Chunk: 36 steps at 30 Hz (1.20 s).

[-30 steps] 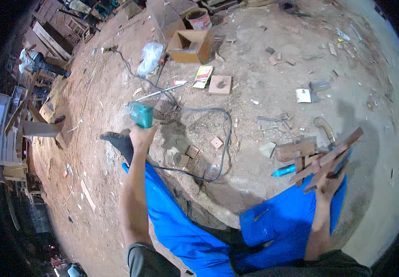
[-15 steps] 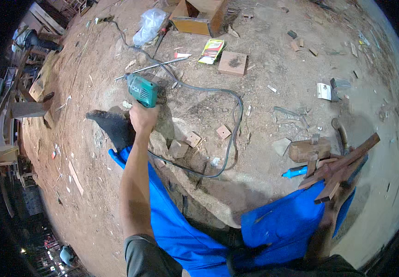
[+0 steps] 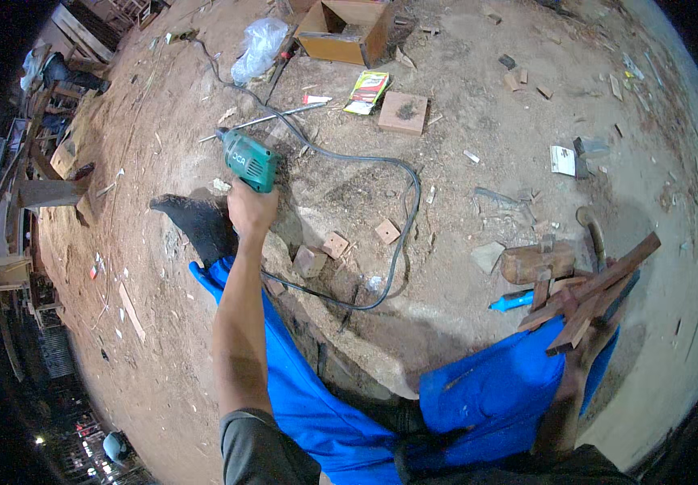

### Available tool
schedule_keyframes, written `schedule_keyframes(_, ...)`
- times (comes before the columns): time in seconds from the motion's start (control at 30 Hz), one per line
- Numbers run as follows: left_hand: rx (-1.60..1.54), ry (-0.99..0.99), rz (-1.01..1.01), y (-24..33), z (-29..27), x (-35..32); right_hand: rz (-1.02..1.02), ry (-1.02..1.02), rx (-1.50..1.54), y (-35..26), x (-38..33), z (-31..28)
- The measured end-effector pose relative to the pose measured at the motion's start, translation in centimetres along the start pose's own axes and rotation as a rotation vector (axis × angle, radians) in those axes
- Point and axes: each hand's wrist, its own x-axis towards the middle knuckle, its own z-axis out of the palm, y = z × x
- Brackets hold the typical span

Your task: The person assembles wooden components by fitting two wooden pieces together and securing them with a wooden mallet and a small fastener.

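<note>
Gripping: left hand (image 3: 250, 208) closed around a green drill (image 3: 248, 159), raised over the dirt floor (image 3: 163, 121), bit end toward upper left.
Cord: grey cable (image 3: 401, 218) running from the drill, looping right and down across the ground toward the knees.
Right hand: (image 3: 587, 339) mostly hidden behind a bundle of brown wood sticks (image 3: 595, 295); fingers seemingly wrapped round the bundle, sticks fanning up and to the right.
Legs: blue trousers (image 3: 300, 396) spread either side of a sawdust mound, dark shoe (image 3: 195, 222) just beside the left wrist.
Near the right hand: blue-handled tool (image 3: 512, 301) on the ground, touching the sticks' lower end; wooden plane (image 3: 536, 263) just above it.
Between the hands: small wood blocks (image 3: 334, 244), well apart from both.
Farther off: open wooden box (image 3: 347, 28), clear plastic bag (image 3: 258, 47), square wood block (image 3: 403, 111), metal rod (image 3: 272, 121).
</note>
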Motion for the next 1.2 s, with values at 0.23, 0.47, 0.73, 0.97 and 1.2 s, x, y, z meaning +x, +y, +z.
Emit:
schedule_keyframes(0.23,-0.018,0.072,0.046,-1.1,0.4,-0.4,0.011,-0.024,0.043,-0.1,0.0,0.0)
schedule_keyframes(0.47,0.027,0.101,0.029,-0.3,-0.4,-1.1,0.068,-0.067,0.178,0.6,0.3,-0.3)
schedule_keyframes(0.73,0.026,0.123,0.092,-1.2,-0.1,-0.8,0.043,-0.105,-0.064,-2.8,0.2,1.2)
schedule_keyframes(0.97,0.056,0.078,0.044,-0.6,0.2,-0.6,-0.017,-0.028,0.039,-2.3,0.4,1.4)
schedule_keyframes(1.2,0.031,0.116,0.096,-1.0,0.3,-0.5,-0.026,-0.028,-0.011,-2.0,0.0,1.2)
